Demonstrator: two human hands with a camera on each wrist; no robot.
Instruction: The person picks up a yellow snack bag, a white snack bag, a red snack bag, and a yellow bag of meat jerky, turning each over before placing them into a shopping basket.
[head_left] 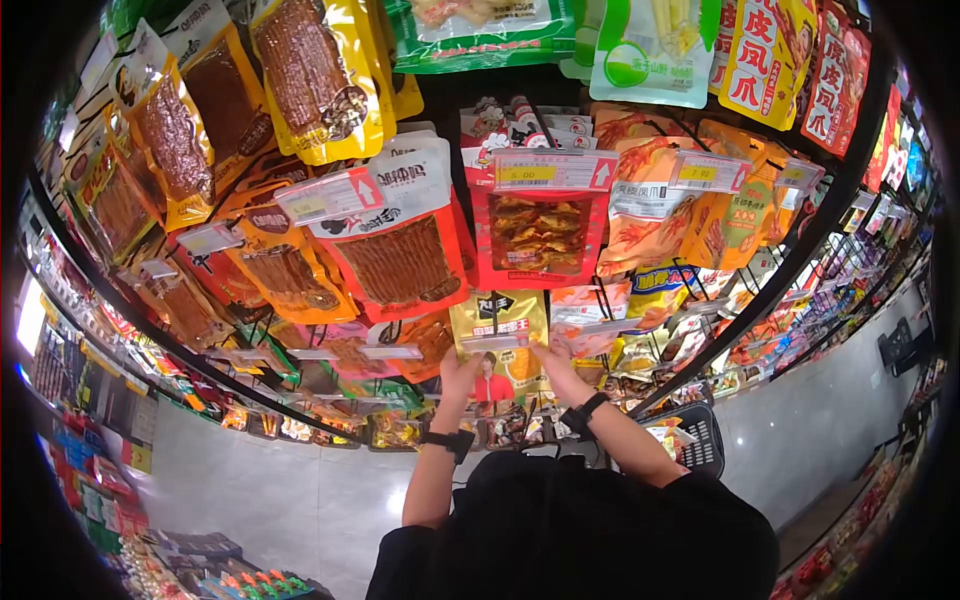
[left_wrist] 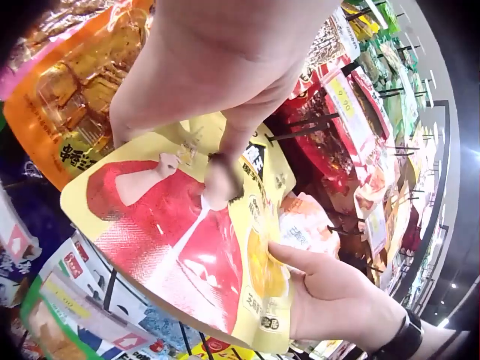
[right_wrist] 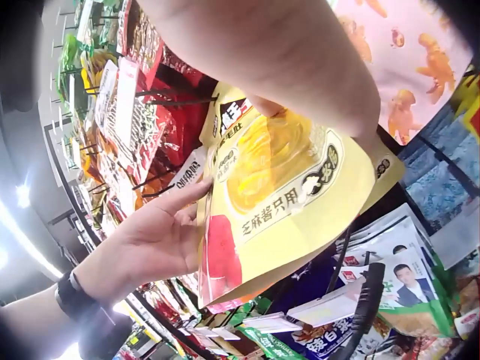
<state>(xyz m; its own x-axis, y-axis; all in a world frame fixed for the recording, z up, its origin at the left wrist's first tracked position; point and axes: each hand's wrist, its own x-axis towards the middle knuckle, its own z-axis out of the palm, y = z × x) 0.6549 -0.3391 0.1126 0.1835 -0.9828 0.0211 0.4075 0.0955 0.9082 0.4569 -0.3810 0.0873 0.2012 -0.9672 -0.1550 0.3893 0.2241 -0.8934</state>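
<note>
Currently, left hand and right hand both grip the yellow plastic snack pouch, one per side, in front of black-framed hanging racks of colourful packets.

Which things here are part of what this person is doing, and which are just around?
In use:
- yellow packet
- left hand and right hand, both gripping it

Just around:
- red-and-white packet
- pale green packet
- price tag above
</note>
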